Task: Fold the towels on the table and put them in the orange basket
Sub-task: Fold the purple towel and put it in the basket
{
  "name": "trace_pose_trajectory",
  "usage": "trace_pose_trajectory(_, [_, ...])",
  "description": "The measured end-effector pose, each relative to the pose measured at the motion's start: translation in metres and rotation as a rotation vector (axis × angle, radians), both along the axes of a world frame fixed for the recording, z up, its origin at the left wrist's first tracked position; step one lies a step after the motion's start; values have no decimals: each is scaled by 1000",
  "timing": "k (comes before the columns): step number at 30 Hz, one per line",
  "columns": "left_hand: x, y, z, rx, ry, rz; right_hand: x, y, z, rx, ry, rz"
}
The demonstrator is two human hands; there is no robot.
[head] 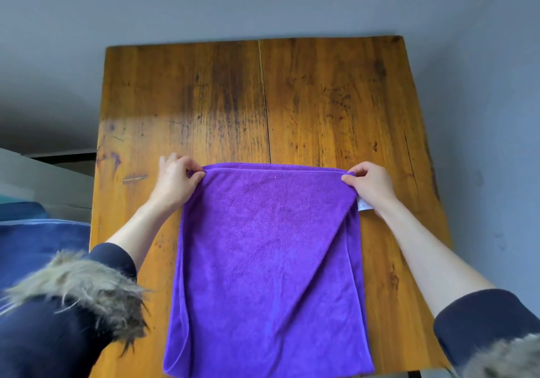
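A purple towel (268,260) lies doubled over on the wooden table (292,100), reaching from the near edge to about the middle. My left hand (175,179) pinches its far left corner. My right hand (371,184) pinches its far right corner, where a small white label (363,203) shows beside the wrist. Both corners are lifted slightly off the wood and the far edge is stretched straight between them. No orange basket is in view.
Bare wood covers the far half of the table, with a seam down the middle. A blue cloth-covered surface (38,237) and a pale ledge (43,179) lie off the table's left side. Grey floor surrounds the rest.
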State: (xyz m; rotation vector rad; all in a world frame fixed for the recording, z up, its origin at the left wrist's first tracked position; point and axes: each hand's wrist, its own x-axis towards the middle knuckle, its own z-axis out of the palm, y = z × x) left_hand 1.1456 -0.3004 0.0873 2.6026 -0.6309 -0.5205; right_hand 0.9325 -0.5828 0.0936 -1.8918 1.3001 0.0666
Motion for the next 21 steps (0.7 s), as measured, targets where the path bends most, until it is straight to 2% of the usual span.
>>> trace_pose_trajectory(4, [1, 0, 3, -22, 49, 85, 1, 0, 6, -7, 60, 49])
trace_pose_trajectory(9, [-5, 11, 15, 27, 121, 89, -8, 2, 22, 114, -32, -55])
trace_pose_trajectory(14, [-14, 23, 33, 104, 230, -35, -14, 9, 54, 140, -134, -76])
trace_pose_trajectory(21, [-11, 18, 28, -28, 111, 2, -22, 15, 62, 61, -118, -55])
